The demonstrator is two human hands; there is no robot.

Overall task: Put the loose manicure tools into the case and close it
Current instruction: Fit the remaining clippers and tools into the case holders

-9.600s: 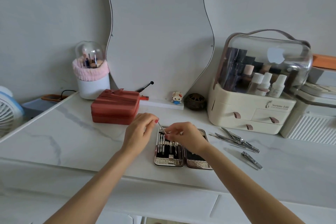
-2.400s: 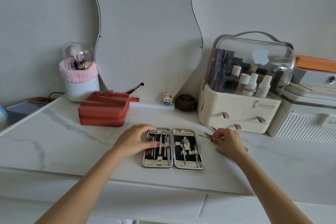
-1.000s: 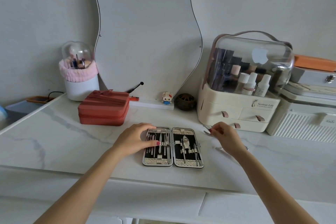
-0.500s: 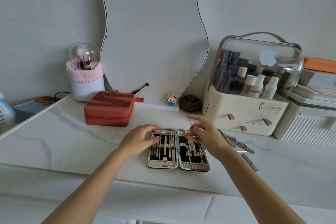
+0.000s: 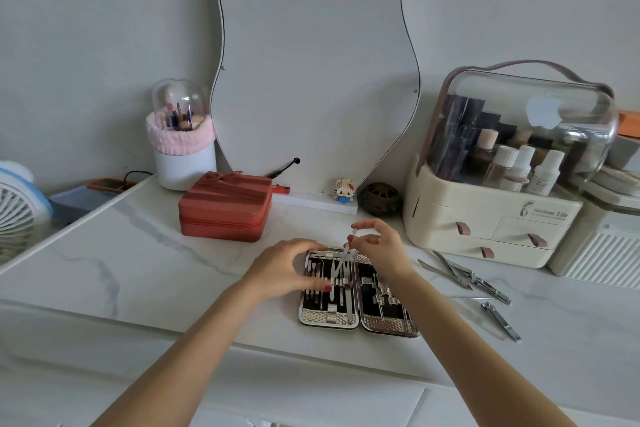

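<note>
The manicure case (image 5: 329, 319) lies open flat on the marble top, silver-rimmed with black lining and several tools strapped in both halves. My left hand (image 5: 282, 269) rests on the case's left half, fingers spread over the tools. Above the case's top edge, my right hand (image 5: 379, 246) pinches a thin metal tool (image 5: 343, 258), whose lower end points down into the left half. Loose tools lie to the right: nippers and scissors (image 5: 457, 274), a thin pin (image 5: 474, 298) and a nail clipper (image 5: 500, 321).
A red zipped box (image 5: 225, 206) stands behind and left of the case. A cream cosmetics organiser (image 5: 491, 218) with a clear lid is at the back right, a white ribbed box (image 5: 602, 253) beside it. A wavy mirror (image 5: 311, 62), brush holder (image 5: 183, 149) and fan (image 5: 17, 204) line the back and left.
My right hand picked a thin tool from the loose pile on the right and carried it left over the case. The left hand stayed on the case's left half.
</note>
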